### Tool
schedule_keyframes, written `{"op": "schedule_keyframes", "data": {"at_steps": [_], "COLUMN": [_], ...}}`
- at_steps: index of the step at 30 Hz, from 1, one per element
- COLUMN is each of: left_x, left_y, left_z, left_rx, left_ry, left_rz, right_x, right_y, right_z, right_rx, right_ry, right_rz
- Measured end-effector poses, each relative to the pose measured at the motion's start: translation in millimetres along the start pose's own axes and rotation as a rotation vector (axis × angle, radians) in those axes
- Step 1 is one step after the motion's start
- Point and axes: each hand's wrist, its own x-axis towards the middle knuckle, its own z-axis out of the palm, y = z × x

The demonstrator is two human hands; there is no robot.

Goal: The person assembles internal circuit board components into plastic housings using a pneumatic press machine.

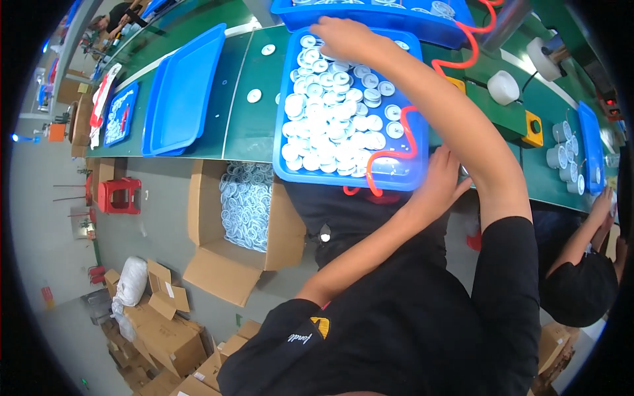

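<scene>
A blue tray (394, 173) in front of me carries a heap of small round white plastic discs (330, 109). My right hand (350, 41) reaches across to the tray's far left corner, its fingers apart and bent down over the discs; what lies beneath the palm is hidden. Beside the tray's right side is my left hand (436, 178), thumb spread away from the fingers. A small pale thing shows near that thumb, too little to identify. A coiled red air hose (411, 135) loops over the tray's right side.
Behind stands another blue tray (370, 14). Left on the green bench is a blue tray (181, 99). An open cardboard box (211, 228) of pale rings sits below. A green machine with a yellow end (532, 129) stands right, near several white cups (561, 155) and a co-worker's arm (581, 231).
</scene>
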Motion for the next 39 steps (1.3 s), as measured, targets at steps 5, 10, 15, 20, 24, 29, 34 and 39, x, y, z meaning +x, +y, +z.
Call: {"op": "schedule_keyframes", "data": {"at_steps": [5,10,15,20,24,29,34,39], "left_x": [0,-6,-15,-16,12,12,12,9], "left_y": [-4,-5,4,-12,-5,5,16,17], "left_z": [-1,9,7,19,-8,-11,-10,-7], "left_rx": [-0.017,0.056,0.035,-0.031,0.010,0.101,0.191,0.231], "left_ry": [0.006,-0.006,-0.067,-0.047,-0.059,-0.099,-0.057,-0.071], "left_rz": [-0.030,-0.013,-0.035,-0.036,0.049,-0.044,-0.035,-0.054], "right_x": [10,4,-41,-87,-183,-315,-403,-416], "right_y": [5,31,9,-13,-41,-19,9,24], "right_z": [4,2,-20,-54,-99,-112,-86,-61], "right_rx": [0.028,0.040,0.273,1.007,0.605,0.299,0.231,0.201], "right_ry": [-0.213,-0.324,-0.091,0.200,0.478,0.607,0.506,0.514], "right_rz": [0.005,-0.070,0.112,0.290,0.131,0.404,0.744,0.808]}}
